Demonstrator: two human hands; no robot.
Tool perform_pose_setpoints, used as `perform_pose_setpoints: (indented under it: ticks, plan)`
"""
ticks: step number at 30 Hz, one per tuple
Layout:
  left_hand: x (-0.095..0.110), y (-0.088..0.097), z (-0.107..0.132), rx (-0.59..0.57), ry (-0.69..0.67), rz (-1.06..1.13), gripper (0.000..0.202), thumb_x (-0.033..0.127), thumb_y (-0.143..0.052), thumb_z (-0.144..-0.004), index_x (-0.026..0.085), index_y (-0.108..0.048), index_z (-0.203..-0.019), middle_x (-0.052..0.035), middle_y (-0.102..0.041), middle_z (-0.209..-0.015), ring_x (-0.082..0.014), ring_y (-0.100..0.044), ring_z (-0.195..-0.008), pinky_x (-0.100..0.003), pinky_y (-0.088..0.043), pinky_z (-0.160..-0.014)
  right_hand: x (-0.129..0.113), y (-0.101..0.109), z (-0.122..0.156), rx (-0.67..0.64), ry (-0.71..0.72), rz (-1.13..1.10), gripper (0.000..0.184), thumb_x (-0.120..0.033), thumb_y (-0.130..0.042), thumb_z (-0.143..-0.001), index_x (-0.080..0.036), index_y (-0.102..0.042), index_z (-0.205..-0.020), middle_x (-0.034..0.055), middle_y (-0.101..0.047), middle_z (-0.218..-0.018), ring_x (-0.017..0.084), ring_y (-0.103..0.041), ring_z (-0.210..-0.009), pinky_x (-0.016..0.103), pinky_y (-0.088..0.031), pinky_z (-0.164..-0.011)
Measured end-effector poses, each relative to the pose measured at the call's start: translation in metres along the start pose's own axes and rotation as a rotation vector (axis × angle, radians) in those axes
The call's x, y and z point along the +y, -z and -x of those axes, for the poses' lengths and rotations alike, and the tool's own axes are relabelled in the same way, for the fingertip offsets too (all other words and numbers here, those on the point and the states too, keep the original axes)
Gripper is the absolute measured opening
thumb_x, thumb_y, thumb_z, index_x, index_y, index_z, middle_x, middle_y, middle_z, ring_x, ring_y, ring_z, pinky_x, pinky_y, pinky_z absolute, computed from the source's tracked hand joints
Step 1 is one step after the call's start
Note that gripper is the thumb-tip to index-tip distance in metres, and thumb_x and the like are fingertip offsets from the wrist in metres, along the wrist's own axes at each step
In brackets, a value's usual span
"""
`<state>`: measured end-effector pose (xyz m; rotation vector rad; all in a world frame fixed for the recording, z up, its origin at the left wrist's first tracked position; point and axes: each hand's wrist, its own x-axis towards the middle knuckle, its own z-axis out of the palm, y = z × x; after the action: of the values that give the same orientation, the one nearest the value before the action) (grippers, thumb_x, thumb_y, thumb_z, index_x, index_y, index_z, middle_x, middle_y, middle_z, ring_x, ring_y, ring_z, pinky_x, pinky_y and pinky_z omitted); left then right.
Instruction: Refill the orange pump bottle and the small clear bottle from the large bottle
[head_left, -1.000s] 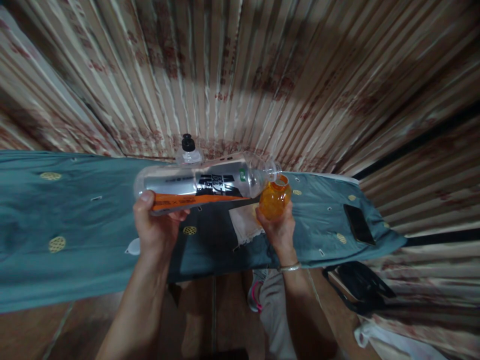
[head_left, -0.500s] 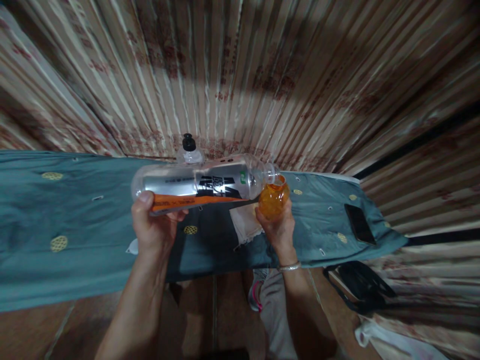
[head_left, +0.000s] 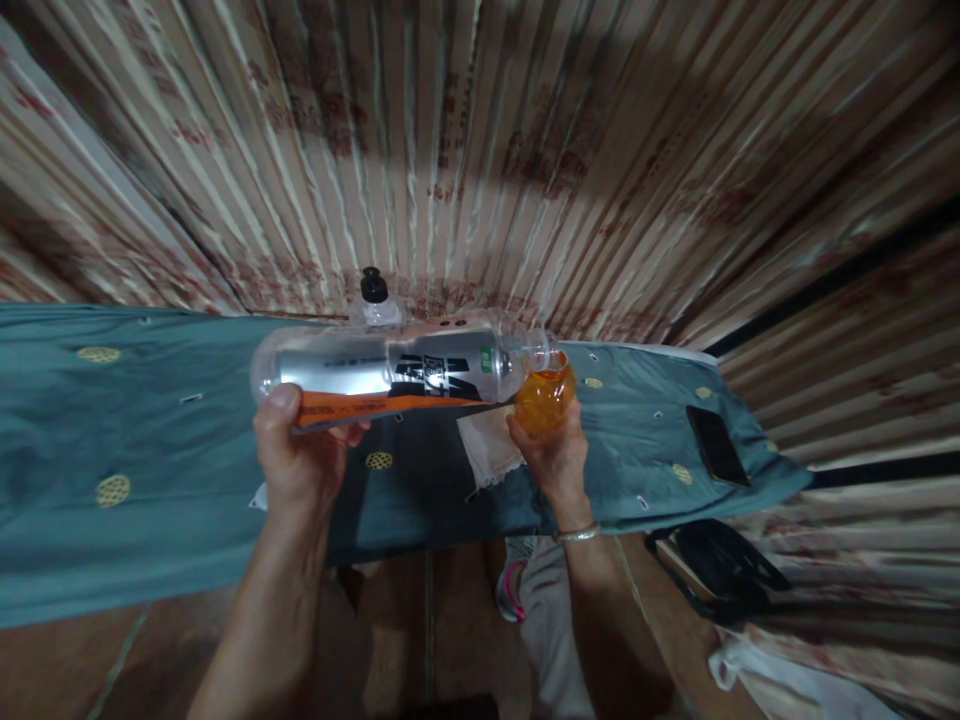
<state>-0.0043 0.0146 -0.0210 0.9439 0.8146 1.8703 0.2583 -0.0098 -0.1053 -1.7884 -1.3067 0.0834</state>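
Note:
My left hand (head_left: 304,440) is closed round the base end of a large clear plastic bottle (head_left: 386,368) with a silver and orange label. The bottle lies nearly level in the air, its uncapped neck pointing right. That neck meets the open top of a small rounded orange bottle (head_left: 541,405), which my right hand (head_left: 559,455) grips from below. Whether liquid is passing between them I cannot tell. Behind the large bottle stands a clear container with a black cap (head_left: 373,287), its lower part hidden.
A teal patterned cloth (head_left: 180,480) covers the long narrow surface. On it are a pale cloth or packet (head_left: 487,445) below the bottles and a black phone (head_left: 718,445) at the right. Pleated curtains (head_left: 420,150) hang behind. A dark bag (head_left: 716,570) sits at lower right.
The large bottle and my left hand have shifted slightly left. My right hand stays almost in place, with the orange bottle still at the neck.

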Motion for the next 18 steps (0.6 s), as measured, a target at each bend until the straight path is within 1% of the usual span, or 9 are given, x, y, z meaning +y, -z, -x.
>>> perform_pose_setpoints:
  ticks: [4,8,10,13,16,18]
  plan:
    - [-0.0004,0.0007,-0.0042,-0.002,-0.071,-0.012,0.037,0.056,-0.069,-0.070,0.021,-0.060,-0.058,0.0022,-0.046,-0.041,-0.0129,-0.043,-0.029,-0.022,-0.030,-0.024,-0.0004,-0.0002,0.0003,-0.007,0.035,-0.025,0.088,-0.056,-0.078,-0.072,-0.017,-0.048,-0.145,0.0161,-0.072,-0.131,0.034,-0.073,-0.114,0.050,-0.063,-0.095]
    - [-0.0005,0.0036,-0.0058,-0.009,-0.096,-0.053,0.041,0.055,-0.067,-0.071,0.020,-0.057,-0.053,0.0010,-0.045,-0.040,-0.0139,-0.044,-0.029,-0.024,-0.036,-0.024,-0.0003,-0.0018,0.0002,0.025,0.084,-0.045,0.084,-0.056,-0.077,-0.074,-0.019,-0.050,-0.144,0.0146,-0.072,-0.130,0.033,-0.073,-0.115,0.050,-0.063,-0.095]
    - [-0.0002,0.0050,-0.0052,0.002,-0.112,-0.066,0.042,0.055,-0.067,-0.073,0.019,-0.057,-0.053,0.0007,-0.045,-0.042,-0.0129,-0.042,-0.029,-0.024,-0.036,-0.024,0.0005,-0.0031,0.0001,0.037,0.096,-0.049,0.084,-0.055,-0.077,-0.074,-0.018,-0.050,-0.144,0.0154,-0.071,-0.131,0.033,-0.072,-0.116,0.051,-0.063,-0.096]
    - [0.0004,0.0068,-0.0041,0.014,-0.130,-0.071,0.042,0.055,-0.067,-0.074,0.018,-0.059,-0.055,-0.0009,-0.050,-0.047,-0.0118,-0.041,-0.029,-0.023,-0.031,-0.022,0.0024,-0.0046,0.0001,0.016,0.101,-0.064,0.086,-0.056,-0.076,-0.074,-0.016,-0.047,-0.145,0.0174,-0.069,-0.133,0.035,-0.070,-0.119,0.054,-0.062,-0.097]
    - [0.0009,0.0082,-0.0037,0.012,-0.120,-0.059,0.038,0.052,-0.070,-0.073,0.017,-0.062,-0.059,-0.0029,-0.054,-0.050,-0.0124,-0.042,-0.030,-0.023,-0.030,-0.022,0.0049,-0.0061,0.0005,-0.003,0.097,-0.076,0.090,-0.060,-0.074,-0.076,-0.016,-0.043,-0.148,0.0186,-0.066,-0.135,0.038,-0.067,-0.123,0.059,-0.060,-0.099]
    - [0.0009,0.0088,-0.0037,0.015,-0.118,-0.049,0.037,0.052,-0.071,-0.072,0.017,-0.063,-0.062,-0.0031,-0.055,-0.051,-0.0130,-0.043,-0.031,-0.023,-0.030,-0.022,0.0068,-0.0071,0.0008,-0.001,0.099,-0.079,0.091,-0.060,-0.074,-0.077,-0.017,-0.041,-0.150,0.0183,-0.065,-0.136,0.038,-0.067,-0.125,0.060,-0.059,-0.101]
